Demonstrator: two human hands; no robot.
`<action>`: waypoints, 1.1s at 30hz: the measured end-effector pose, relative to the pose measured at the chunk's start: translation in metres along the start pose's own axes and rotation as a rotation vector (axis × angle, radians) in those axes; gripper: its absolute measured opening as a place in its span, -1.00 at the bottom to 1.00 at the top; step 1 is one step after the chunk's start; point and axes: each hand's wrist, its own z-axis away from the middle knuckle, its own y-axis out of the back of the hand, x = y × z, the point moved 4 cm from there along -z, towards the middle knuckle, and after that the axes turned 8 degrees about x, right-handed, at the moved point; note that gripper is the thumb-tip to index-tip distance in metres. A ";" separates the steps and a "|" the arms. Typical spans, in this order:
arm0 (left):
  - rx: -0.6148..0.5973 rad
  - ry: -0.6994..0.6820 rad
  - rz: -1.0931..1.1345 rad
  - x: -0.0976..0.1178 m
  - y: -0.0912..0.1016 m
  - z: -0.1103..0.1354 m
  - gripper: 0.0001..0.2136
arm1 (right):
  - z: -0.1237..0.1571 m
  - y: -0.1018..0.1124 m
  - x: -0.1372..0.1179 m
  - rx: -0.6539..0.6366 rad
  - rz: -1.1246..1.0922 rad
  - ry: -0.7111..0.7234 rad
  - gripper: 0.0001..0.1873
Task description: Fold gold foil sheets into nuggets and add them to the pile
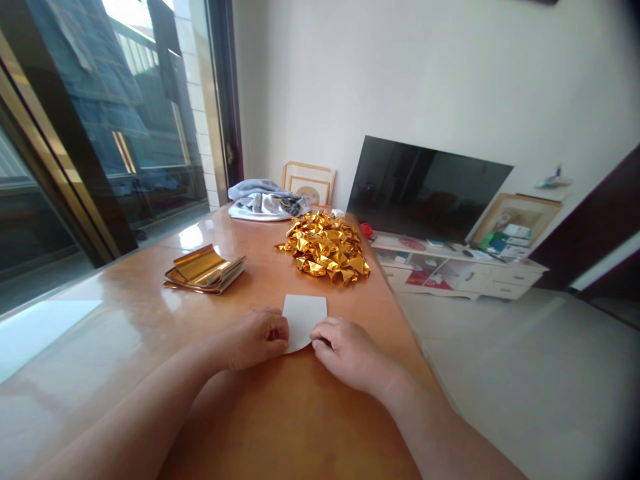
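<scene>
A small pale sheet of paper lies on the wooden table, its near edge curling up a little. My left hand pinches the sheet's near left corner between thumb and curled fingers. At the near right corner, my right hand grips the paper the same way. Beyond the sheet rises a heap of folded gold foil pieces. To the left sits a stack of gold foil sheets, the upper ones curled.
Bundled grey-blue cloth rests at the table's far end, near leaning picture frames. Past the table's right edge, a white cabinet bears a television and small items. Glass doors stand on the left.
</scene>
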 end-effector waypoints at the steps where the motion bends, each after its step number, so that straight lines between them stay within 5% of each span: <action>1: 0.000 0.009 0.006 -0.001 0.000 0.000 -0.85 | 0.000 0.000 0.000 -0.005 0.009 0.002 -0.82; 6: -0.022 0.043 -0.002 -0.001 0.001 0.001 -0.75 | 0.000 0.001 -0.001 -0.007 0.022 0.012 -0.80; 11: 0.003 0.031 -0.002 -0.001 0.001 0.000 -0.89 | -0.001 0.000 0.002 -0.006 0.016 0.000 -0.79; 21: 0.062 -0.010 0.006 0.001 0.001 -0.002 -0.87 | 0.002 0.003 -0.001 0.084 0.046 0.033 -0.87; 33: 0.099 -0.022 -0.108 -0.005 -0.001 -0.004 -0.88 | -0.001 -0.004 0.012 0.015 -0.062 -0.010 -0.78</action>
